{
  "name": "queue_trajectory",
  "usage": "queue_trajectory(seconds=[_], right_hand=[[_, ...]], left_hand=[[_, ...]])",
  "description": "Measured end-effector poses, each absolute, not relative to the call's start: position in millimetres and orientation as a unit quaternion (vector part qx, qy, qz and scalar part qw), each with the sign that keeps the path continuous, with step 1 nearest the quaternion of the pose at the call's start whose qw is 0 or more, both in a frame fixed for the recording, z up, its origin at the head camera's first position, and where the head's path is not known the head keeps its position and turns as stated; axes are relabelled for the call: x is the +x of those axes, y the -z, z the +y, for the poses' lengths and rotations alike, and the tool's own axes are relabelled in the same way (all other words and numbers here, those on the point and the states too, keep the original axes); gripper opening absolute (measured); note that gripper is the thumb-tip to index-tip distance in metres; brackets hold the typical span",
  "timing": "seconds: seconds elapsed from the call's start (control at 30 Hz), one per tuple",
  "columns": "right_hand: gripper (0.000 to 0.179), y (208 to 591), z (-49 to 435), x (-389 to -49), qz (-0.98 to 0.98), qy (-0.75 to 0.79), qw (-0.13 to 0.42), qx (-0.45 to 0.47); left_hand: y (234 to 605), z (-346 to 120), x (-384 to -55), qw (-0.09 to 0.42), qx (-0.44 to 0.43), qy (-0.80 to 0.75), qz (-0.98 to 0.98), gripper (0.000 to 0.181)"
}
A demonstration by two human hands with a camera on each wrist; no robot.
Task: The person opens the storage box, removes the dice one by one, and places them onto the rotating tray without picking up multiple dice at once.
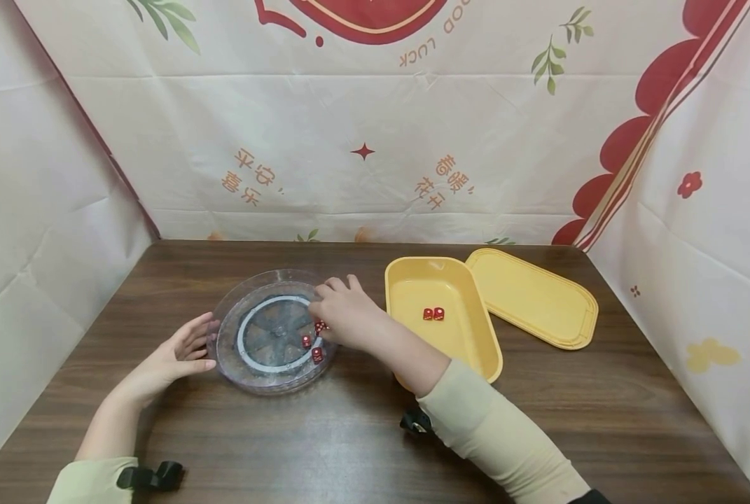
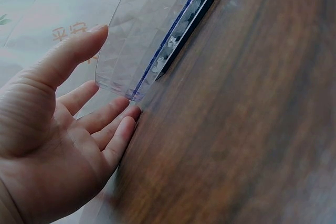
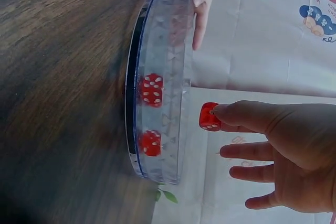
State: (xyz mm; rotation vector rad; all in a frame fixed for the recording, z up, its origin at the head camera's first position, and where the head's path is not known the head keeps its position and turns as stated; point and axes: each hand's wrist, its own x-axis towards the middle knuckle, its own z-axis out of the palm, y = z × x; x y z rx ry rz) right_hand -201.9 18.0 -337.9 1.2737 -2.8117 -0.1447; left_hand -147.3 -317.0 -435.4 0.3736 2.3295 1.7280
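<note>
A round clear plastic dish (image 1: pixel 279 378) stands on the table, left of centre. Above its right side, my right hand (image 1: pixel 349 315) pinches a red die (image 3: pixel 210 117) with white dots between thumb and index finger, the other fingers held out straight. Through the dish wall, the right wrist view shows a red die (image 3: pixel 152 91) and another red die (image 3: pixel 150 143) inside. My left hand (image 1: pixel 169 360) is at the dish's left edge, thumb apart from relaxed fingers; its fingertips are at the wall, and whether they touch I cannot tell.
A yellow rectangular tub (image 1: pixel 406 273) with two red dice (image 1: pixel 433 314) in it stands right of the dish, beneath my right forearm's far side. Its yellow lid (image 1: pixel 538 297) lies at the back right, against the tub. Printed cloth (image 1: pixel 362 112) walls the table's back and sides.
</note>
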Motion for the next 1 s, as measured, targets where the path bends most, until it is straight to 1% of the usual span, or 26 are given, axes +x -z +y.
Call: queue_trajectory(seconds=[0.3, 0.6, 1.0], right_hand=[[0.03, 340, 19, -202, -0.912, 0.028, 0.018, 0.408], [0.033, 336, 22, -200, -0.91, 0.033, 0.028, 0.412], [0.034, 328, 29, -197, -0.911, 0.016, 0.026, 0.411]], left_hand=[[433, -315, -146, 0.105, 0.129, -0.59, 0.79, 0.084], [434, -316, -147, 0.106, 0.13, -0.586, 0.793, 0.083], [436, -319, -148, 0.108, 0.126, -0.583, 0.795, 0.084]])
